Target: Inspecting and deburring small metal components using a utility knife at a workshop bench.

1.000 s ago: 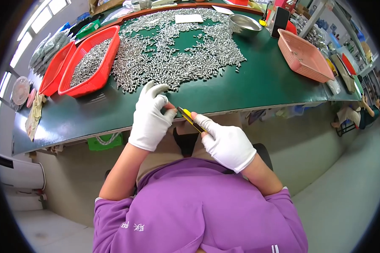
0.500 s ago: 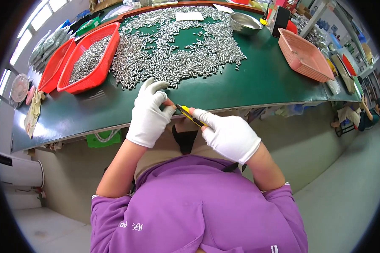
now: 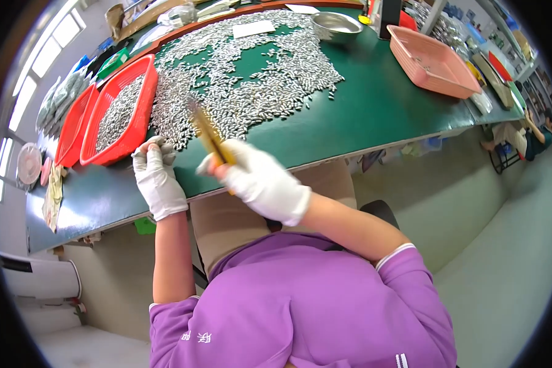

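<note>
In white gloves, both my hands are over the near edge of the green table. My left hand (image 3: 159,184) has its fingers curled together at the near end of the red basket (image 3: 147,98); whatever they pinch is hidden or too small to name. My right hand (image 3: 260,184) grips a yellow and black utility knife (image 3: 210,132), smeared by motion, its front end pointing away over the metal parts. Those small silver, bullet-shaped parts (image 3: 276,92) lie spread thickly across the table. More silver parts (image 3: 121,113) fill the red basket.
Another red basket (image 3: 73,132) stands left of the filled one. A white card (image 3: 253,28) lies among the parts. Behind them is a steel bowl (image 3: 336,27), with a pink basket (image 3: 435,67) at the right. A cloth (image 3: 53,196) hangs over the left edge. Another person (image 3: 540,132) sits far right.
My hands have moved apart and to the left. The left went to the red basket's near end; the right swung the knife forward over the table. The view has turned slightly.
</note>
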A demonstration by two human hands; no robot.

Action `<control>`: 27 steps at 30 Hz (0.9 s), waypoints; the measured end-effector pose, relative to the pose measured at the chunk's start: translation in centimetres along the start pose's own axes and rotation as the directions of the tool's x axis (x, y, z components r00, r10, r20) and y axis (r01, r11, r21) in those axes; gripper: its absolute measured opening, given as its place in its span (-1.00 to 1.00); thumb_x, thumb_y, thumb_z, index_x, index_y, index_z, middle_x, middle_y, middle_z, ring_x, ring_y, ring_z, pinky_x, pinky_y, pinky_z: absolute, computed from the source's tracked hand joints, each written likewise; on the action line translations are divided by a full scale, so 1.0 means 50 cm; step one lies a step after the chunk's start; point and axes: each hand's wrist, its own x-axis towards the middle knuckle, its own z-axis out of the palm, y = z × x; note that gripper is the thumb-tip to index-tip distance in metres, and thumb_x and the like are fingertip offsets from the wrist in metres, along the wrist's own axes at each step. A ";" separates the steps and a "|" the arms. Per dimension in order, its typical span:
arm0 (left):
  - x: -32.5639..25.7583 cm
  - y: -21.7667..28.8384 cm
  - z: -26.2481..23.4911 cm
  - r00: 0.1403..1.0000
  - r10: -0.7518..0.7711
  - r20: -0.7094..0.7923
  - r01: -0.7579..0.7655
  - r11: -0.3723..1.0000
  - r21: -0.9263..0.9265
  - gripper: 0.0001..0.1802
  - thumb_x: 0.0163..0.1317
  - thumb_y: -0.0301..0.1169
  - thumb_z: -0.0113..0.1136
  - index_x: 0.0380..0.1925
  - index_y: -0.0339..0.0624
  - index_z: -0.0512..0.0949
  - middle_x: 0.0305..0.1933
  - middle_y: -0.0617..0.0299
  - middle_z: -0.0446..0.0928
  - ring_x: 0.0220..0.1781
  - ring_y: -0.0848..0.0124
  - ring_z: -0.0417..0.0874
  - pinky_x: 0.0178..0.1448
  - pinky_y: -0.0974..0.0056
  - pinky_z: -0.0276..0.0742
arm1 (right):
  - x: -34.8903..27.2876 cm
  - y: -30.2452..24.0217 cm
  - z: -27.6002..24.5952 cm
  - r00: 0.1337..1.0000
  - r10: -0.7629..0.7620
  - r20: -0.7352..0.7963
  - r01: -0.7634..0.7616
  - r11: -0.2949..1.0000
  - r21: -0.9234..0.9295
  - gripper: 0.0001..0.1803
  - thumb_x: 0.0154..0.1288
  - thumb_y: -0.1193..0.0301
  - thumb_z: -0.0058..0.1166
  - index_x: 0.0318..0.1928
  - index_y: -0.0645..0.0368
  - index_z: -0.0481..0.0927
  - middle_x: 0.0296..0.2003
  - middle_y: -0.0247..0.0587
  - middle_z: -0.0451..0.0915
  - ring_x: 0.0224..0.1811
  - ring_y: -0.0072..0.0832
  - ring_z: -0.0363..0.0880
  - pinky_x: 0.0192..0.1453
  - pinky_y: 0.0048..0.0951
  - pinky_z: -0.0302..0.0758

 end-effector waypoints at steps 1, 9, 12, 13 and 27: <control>0.004 -0.001 -0.001 1.000 0.017 0.025 -0.015 0.998 -0.064 -0.90 0.41 -0.45 0.03 -0.19 -0.19 0.51 -0.25 0.25 0.57 -0.31 0.57 0.54 -0.22 0.45 0.48 | 0.014 0.013 0.020 0.996 -0.083 -0.015 0.083 0.996 -0.039 -0.78 0.42 0.30 -0.02 -0.10 0.19 0.49 -0.22 -0.28 0.54 -0.21 -0.52 0.47 -0.03 -0.44 0.42; 0.006 0.000 -0.001 0.999 -0.032 0.042 0.034 0.998 -0.059 -0.95 0.38 -0.45 0.08 -0.23 -0.15 0.51 -0.26 0.29 0.56 -0.32 0.55 0.54 -0.23 0.45 0.43 | -0.001 0.020 -0.055 0.972 -0.117 -0.204 0.025 0.913 -0.407 -0.80 0.38 0.34 -0.03 -0.17 0.21 0.52 -0.42 -0.25 0.51 -0.39 -0.57 0.42 -0.24 -0.44 0.42; 0.011 -0.007 -0.012 0.998 -0.029 0.053 0.032 0.998 -0.062 -0.94 0.39 -0.43 0.08 -0.22 -0.14 0.51 -0.25 0.31 0.57 -0.30 0.55 0.55 -0.21 0.45 0.44 | -0.029 0.011 -0.114 0.930 -0.169 -0.326 0.026 0.915 -0.402 -0.80 0.42 0.30 -0.05 -0.16 0.16 0.54 -0.42 -0.39 0.46 -0.35 -0.58 0.39 -0.18 -0.50 0.39; 0.011 -0.008 -0.013 0.997 -0.038 0.061 0.041 0.998 -0.038 -0.94 0.39 -0.43 0.08 -0.22 -0.13 0.51 -0.24 0.31 0.57 -0.30 0.55 0.55 -0.21 0.45 0.44 | -0.035 0.005 -0.133 0.930 -0.030 -0.366 -0.087 0.951 -0.297 -0.81 0.43 0.32 -0.07 -0.16 0.13 0.56 -0.39 -0.44 0.46 -0.30 -0.62 0.38 -0.13 -0.51 0.38; 0.011 -0.017 -0.013 0.993 -0.066 0.096 0.064 0.998 0.025 -0.91 0.40 -0.44 0.05 -0.20 -0.17 0.53 -0.22 0.30 0.57 -0.28 0.58 0.54 -0.18 0.46 0.46 | -0.096 0.028 -0.444 0.181 -0.402 -0.897 0.304 0.891 -0.338 -0.76 0.43 0.31 -0.03 -0.07 0.21 0.54 -0.26 -0.32 0.60 -0.19 -0.62 0.51 -0.10 -0.56 0.39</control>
